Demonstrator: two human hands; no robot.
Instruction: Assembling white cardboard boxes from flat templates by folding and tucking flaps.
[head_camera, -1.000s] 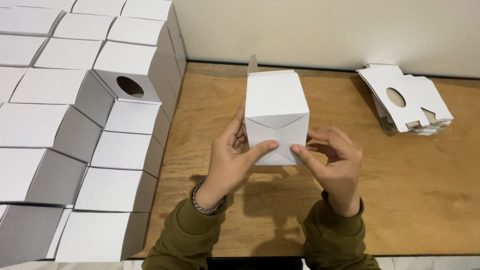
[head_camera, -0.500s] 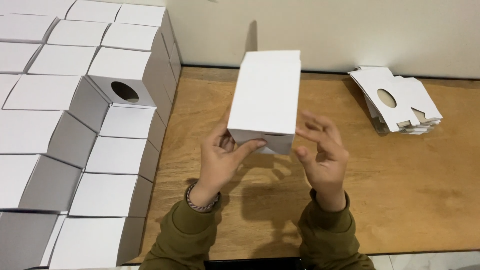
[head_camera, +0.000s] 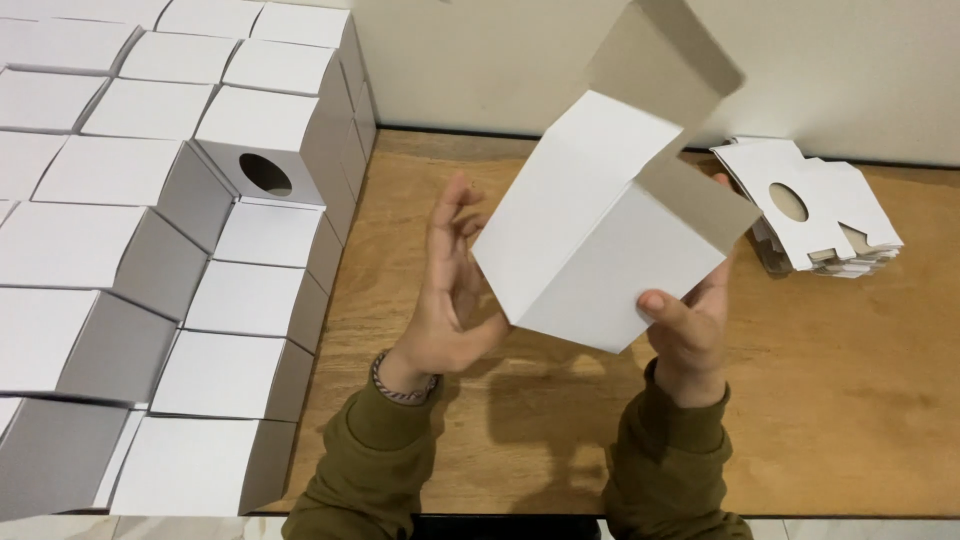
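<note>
I hold a white cardboard box (head_camera: 590, 225) up over a wooden table (head_camera: 850, 400), tilted, with its grey top flap standing open. My right hand (head_camera: 690, 320) grips the box at its lower right corner, thumb on the white face. My left hand (head_camera: 450, 290) is open, fingers spread, its palm near or touching the box's left edge. Both arms wear olive green sleeves, and a bracelet is on the left wrist.
Many assembled white boxes (head_camera: 150, 250) are stacked in rows along the left side; one of them (head_camera: 265, 150) shows a round hole. A pile of flat unfolded box blanks (head_camera: 815, 210) with round cut-outs lies at the right rear, by the wall.
The box was turned from bottom-facing-me to tilted with the top flap open. My left hand came off it and spread open; my right hand kept hold.
</note>
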